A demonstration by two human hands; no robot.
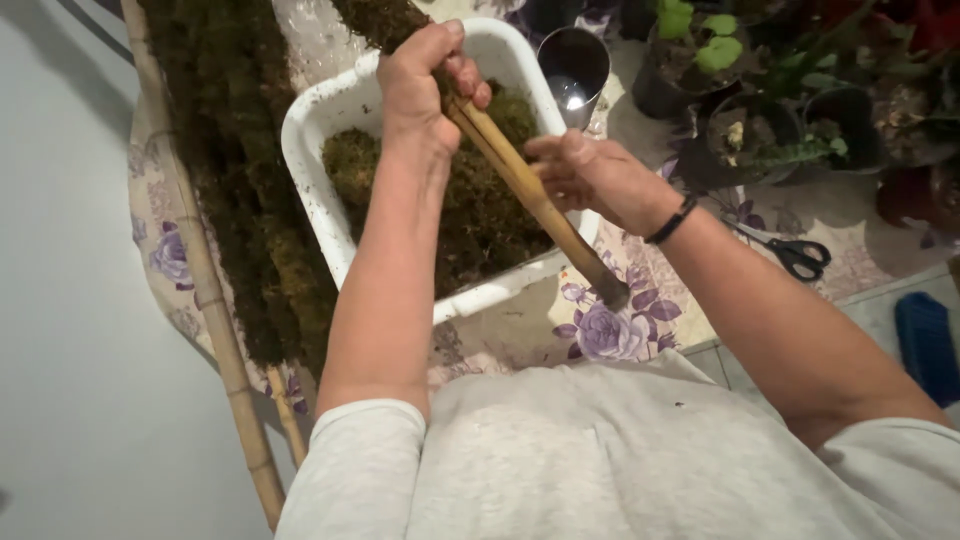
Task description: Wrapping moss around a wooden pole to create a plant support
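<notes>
Overhead, left hand (425,85) fingers clamped on bamboo sticks' (530,195) upper end; long axis slants toward body; right hand (590,175) fingers pinch middle, above white moss tub (320,190).
</notes>
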